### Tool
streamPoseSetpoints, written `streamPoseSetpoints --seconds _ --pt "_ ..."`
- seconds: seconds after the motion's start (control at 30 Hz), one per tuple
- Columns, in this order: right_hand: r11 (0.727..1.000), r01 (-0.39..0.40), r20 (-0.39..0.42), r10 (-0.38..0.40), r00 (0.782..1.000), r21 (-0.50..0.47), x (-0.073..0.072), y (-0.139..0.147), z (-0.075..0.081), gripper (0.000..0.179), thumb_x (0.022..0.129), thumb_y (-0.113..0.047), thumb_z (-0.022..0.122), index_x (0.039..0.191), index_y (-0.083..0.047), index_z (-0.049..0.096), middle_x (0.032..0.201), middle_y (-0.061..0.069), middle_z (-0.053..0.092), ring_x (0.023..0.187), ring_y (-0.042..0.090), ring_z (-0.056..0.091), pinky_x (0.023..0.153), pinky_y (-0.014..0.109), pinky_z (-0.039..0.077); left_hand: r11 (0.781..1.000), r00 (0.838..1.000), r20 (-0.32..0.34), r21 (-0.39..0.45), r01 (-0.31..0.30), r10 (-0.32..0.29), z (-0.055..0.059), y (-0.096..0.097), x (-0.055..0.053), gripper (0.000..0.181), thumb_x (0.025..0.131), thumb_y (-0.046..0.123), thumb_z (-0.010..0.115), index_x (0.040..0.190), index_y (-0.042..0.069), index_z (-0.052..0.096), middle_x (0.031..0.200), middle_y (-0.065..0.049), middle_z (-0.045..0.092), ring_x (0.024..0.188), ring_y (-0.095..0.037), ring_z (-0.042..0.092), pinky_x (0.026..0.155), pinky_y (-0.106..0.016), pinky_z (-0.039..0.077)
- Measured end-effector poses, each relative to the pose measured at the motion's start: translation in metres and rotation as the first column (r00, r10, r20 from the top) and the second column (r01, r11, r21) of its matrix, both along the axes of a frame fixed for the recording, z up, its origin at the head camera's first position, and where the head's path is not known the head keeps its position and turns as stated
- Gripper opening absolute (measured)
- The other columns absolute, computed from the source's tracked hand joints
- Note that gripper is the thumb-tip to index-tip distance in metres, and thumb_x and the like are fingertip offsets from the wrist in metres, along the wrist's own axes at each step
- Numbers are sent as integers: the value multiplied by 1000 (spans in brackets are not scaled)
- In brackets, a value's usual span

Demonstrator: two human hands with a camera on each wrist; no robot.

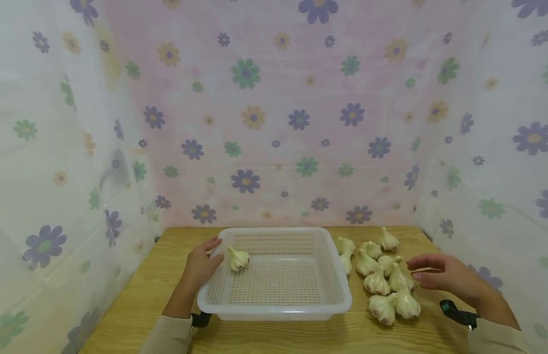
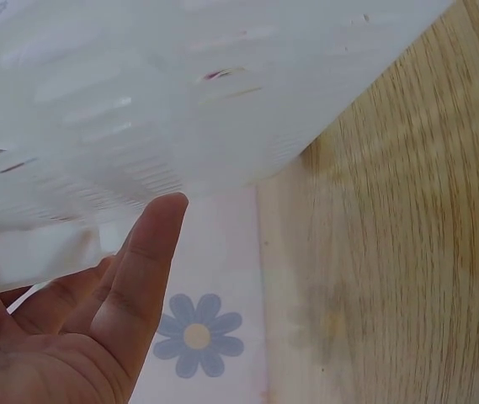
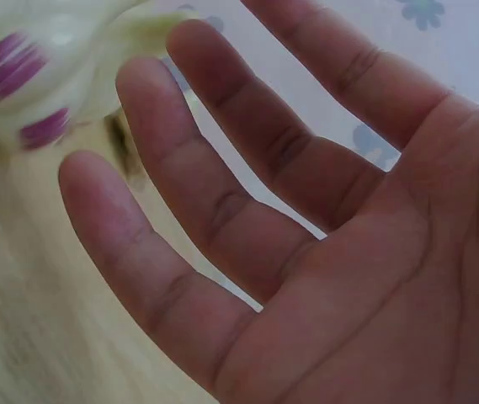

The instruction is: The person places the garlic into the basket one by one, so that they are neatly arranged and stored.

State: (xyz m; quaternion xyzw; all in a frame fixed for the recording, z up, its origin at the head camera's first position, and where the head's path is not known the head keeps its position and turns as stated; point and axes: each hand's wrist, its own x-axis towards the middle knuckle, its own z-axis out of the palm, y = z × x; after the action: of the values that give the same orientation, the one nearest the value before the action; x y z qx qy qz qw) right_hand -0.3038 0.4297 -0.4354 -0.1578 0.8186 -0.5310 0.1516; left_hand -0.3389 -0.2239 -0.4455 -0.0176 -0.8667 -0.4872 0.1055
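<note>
A white plastic basket (image 1: 274, 310) with slotted walls stands on the table, one garlic bulb (image 1: 239, 259) lying inside at its left. My left hand (image 1: 200, 265) holds the basket's left rim, thumb over the edge. In the left wrist view, one finger (image 2: 146, 261) lies against the outside of the slotted wall. Several garlic bulbs (image 1: 377, 283) are heaped on the table to the basket's right. Just right of that heap hovers my right hand (image 1: 446, 275), fingers spread and loosely bent, nothing in them. A purple-marked bulb (image 3: 79, 50) shows beyond its fingertips in the right wrist view.
The wooden table (image 1: 167, 275) runs under everything. Flower-printed cloth (image 1: 274, 123) hangs behind it and along both sides. One garlic bulb (image 1: 389, 239) sits at the back of the heap, near the table's far edge.
</note>
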Motion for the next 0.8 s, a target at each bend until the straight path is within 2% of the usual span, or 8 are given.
streamPoseSetpoints --seconds 0.2,0.33,0.4,0.57,0.7,0.8 --pt "1000 -18 82 19 996 -16 3 11 -17 46 105 -14 53 146 6 48 135 8 61 117 23 68 92 45 61 1000 1000 -3 -16 2 -2 4 3 -2 56 93 15 64 147 5 57 163 -5 44 130 -43 60 93 -45 61" --pt "1000 -3 116 6 993 -25 9 18 -26 41 105 -14 53 142 5 53 131 9 62 115 29 68 91 45 61 1000 1000 -2 -13 9 -9 5 4 -1 55 94 15 65 148 5 57 163 -5 44 128 -42 62 91 -45 62" --pt "998 -19 136 26 990 -57 12 22 -31 39 106 -12 51 140 5 54 129 10 63 114 30 68 91 45 61 1000 1000 -2 -15 8 -8 4 5 -2 55 94 15 65 147 5 57 163 -5 44 125 -41 64 90 -43 62" --pt "984 -88 227 122 966 -156 13 26 -41 38 107 -9 46 143 -1 56 130 4 67 118 24 67 96 42 60 1000 1000 1 -20 7 -7 0 5 -3 55 93 15 65 147 5 58 163 -4 45 123 -39 66 89 -42 62" --pt "974 -124 265 173 949 -192 9 24 -44 40 108 -10 44 145 -7 59 132 -2 68 121 17 66 97 40 59 1000 1000 10 -13 -2 3 -1 2 0 56 94 16 66 148 6 57 163 -3 44 126 -40 64 88 -41 63" --pt "969 -149 265 200 943 -198 7 21 -44 41 108 -9 45 146 -9 59 133 -3 69 121 14 66 97 38 59 1000 1000 10 -21 -3 3 0 1 2 55 94 16 65 148 5 57 164 -5 43 126 -42 63 87 -42 63"
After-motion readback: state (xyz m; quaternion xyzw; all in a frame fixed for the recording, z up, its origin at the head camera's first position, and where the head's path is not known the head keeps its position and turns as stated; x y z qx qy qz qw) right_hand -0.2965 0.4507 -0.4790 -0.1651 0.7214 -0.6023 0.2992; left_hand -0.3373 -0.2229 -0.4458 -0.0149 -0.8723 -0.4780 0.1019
